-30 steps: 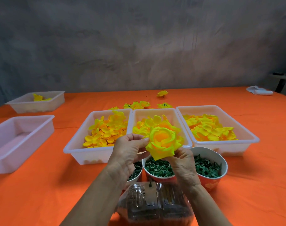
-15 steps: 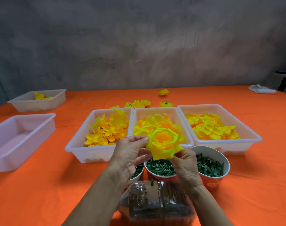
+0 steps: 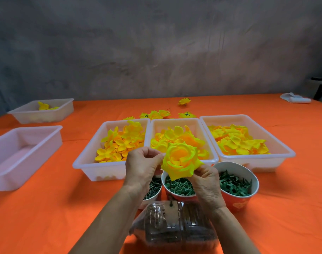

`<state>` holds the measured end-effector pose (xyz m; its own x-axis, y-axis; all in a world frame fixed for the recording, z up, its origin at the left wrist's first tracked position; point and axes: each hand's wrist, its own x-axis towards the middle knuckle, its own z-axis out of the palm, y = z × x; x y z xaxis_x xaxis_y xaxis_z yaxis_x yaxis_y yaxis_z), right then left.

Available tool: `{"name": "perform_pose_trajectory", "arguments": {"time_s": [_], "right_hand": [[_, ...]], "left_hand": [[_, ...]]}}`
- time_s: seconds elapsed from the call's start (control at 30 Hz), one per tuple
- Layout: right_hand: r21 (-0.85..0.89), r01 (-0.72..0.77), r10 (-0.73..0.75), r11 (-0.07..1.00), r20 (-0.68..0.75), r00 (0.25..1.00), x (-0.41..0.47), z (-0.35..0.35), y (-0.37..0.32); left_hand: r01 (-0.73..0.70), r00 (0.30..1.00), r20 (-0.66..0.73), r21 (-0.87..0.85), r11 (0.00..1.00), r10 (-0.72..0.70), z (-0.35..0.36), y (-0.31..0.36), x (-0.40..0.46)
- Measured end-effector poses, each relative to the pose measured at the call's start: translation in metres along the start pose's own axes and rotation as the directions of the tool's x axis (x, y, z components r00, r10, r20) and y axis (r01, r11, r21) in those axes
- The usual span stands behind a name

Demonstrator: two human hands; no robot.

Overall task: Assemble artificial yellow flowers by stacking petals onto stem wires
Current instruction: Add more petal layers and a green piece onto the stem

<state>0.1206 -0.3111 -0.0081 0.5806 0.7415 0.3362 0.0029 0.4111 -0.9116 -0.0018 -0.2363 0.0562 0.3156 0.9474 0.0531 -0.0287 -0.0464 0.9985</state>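
A layered yellow flower (image 3: 181, 159) is held up above the cups, its thin stem wire (image 3: 170, 197) hanging down to a clear plastic container. My left hand (image 3: 142, 166) pinches the flower's left edge. My right hand (image 3: 206, 181) grips it from below on the right. Three white trays hold loose yellow petals: left tray (image 3: 86, 160), middle tray (image 3: 210, 156), right tray (image 3: 283, 153).
Cups of green parts stand under my hands: rings (image 3: 178, 187), calyx pieces (image 3: 235, 185), small stems (image 3: 152, 187). The clear plastic container (image 3: 173, 224) lies nearest me. Two white trays (image 3: 22, 156) (image 3: 44, 112) sit at left. Finished flowers (image 3: 156, 114) lie behind the trays; a white cloth (image 3: 294, 99) far right.
The flower and both hands have stayed almost in place; the flower has turned slightly between my fingers.
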Motion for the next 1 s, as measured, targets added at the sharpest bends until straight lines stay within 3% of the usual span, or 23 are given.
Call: {"name": "perform_pose_trajectory", "arguments": {"time_s": [0.1, 0.2, 0.47, 0.73, 0.87, 1.0], "right_hand": [[0.042, 0.001, 0.000, 0.999, -0.030, 1.000, 0.001, 0.002, -0.002], [0.049, 0.012, -0.009, 0.999, -0.059, 0.998, 0.001, 0.001, 0.000], [0.007, 0.038, -0.038, 0.999, -0.066, 0.997, 0.001, -0.003, 0.005], [-0.052, 0.056, -0.059, 0.997, -0.056, 0.997, 0.005, -0.002, 0.000], [-0.050, 0.049, -0.052, 0.998, -0.058, 0.997, 0.005, -0.003, -0.001], [-0.108, 0.059, -0.064, 0.992, -0.051, 0.997, 0.005, -0.006, -0.001]], "left_hand": [[0.212, 0.974, 0.121, -0.210, 0.954, -0.190, 0.004, 0.004, -0.004], [0.312, 0.938, 0.225, -0.213, 0.926, -0.264, 0.004, 0.005, -0.010], [0.243, 0.969, 0.101, -0.222, 0.944, -0.226, 0.003, 0.007, -0.007], [0.385, 0.909, 0.252, -0.201, 0.901, -0.332, 0.006, 0.010, -0.013], [0.423, 0.897, 0.269, -0.293, 0.858, -0.350, 0.007, 0.012, -0.012], [0.384, 0.918, 0.208, -0.253, 0.888, -0.337, 0.007, 0.009, -0.010]]}}
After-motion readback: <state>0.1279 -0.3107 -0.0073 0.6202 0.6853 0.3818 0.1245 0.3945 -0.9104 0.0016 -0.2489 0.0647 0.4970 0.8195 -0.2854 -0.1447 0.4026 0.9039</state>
